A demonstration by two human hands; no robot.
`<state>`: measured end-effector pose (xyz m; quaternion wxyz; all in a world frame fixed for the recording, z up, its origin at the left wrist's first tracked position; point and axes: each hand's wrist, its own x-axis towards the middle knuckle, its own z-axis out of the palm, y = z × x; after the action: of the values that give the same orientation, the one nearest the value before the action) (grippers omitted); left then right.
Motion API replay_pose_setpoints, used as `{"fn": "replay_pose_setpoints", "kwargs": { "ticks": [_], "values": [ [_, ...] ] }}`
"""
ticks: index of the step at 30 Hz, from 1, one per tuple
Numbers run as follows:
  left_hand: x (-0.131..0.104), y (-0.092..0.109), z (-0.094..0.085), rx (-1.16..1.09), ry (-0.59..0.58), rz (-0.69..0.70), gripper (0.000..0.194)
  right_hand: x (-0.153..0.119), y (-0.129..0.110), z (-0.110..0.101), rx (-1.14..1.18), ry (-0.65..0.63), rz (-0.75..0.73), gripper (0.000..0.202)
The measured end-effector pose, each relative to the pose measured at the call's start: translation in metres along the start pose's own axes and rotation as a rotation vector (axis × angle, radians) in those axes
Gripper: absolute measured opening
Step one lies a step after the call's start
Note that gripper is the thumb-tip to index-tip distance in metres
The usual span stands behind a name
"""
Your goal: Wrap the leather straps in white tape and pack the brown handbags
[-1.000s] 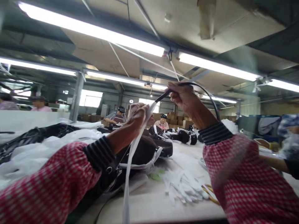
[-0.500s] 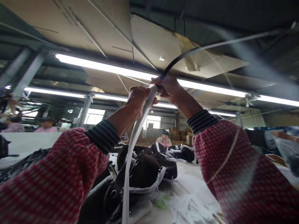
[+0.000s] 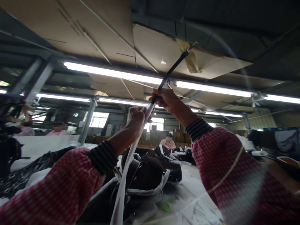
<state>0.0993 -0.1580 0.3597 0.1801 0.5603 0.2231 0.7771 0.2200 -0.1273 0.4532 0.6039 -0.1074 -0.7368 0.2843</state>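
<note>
Both my hands are raised in front of me, one just above the other, on a long strap. My right hand (image 3: 165,98) pinches a black strap (image 3: 172,70), whose upper part sticks up to the right and ends in a small metal fitting (image 3: 193,46). Lower and to the left, my left hand (image 3: 138,117) is closed on a white wrapping strip (image 3: 130,156). That strip runs from between the hands down to the bottom edge. Whether the black strap continues inside it, I cannot tell. Behind hang or lie black bags (image 3: 150,172) with white wrapping on their handles.
White strips and sheets (image 3: 194,206) are scattered on the table at lower right, near a green scrap (image 3: 166,206). Dark straps (image 3: 35,172) lie in a heap at left. Across the table sits a person (image 3: 168,142); tube lights (image 3: 112,73) hang overhead.
My hands have dropped slightly and drawn a little apart. The strap's upper part, earlier a long blurred curve out to the right, now stands nearly straight with its metal end visible.
</note>
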Motion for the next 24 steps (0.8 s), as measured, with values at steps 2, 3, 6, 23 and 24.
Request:
{"fn": "replay_pose_setpoints", "kwargs": {
  "ticks": [2, 3, 6, 23, 24],
  "values": [
    [0.015, 0.012, 0.006, -0.030, 0.019, 0.009, 0.021, -0.001, 0.008, 0.008, 0.045, -0.091, 0.041, 0.026],
    [0.020, 0.014, 0.007, -0.036, 0.028, 0.013, 0.021, 0.000, 0.010, 0.009, 0.067, -0.108, 0.053, 0.027],
    [0.016, -0.004, 0.000, -0.027, 0.045, 0.004, 0.020, 0.004, 0.008, 0.004, 0.102, 0.006, 0.037, 0.023],
    [-0.044, -0.057, -0.025, -0.119, -0.022, -0.247, 0.023, -0.062, 0.107, 0.011, 0.223, -0.077, 0.154, 0.024],
    [-0.051, -0.063, -0.029, -0.137, -0.045, -0.273, 0.026, -0.069, 0.114, 0.012, 0.238, -0.055, 0.161, 0.027]
  ]
}}
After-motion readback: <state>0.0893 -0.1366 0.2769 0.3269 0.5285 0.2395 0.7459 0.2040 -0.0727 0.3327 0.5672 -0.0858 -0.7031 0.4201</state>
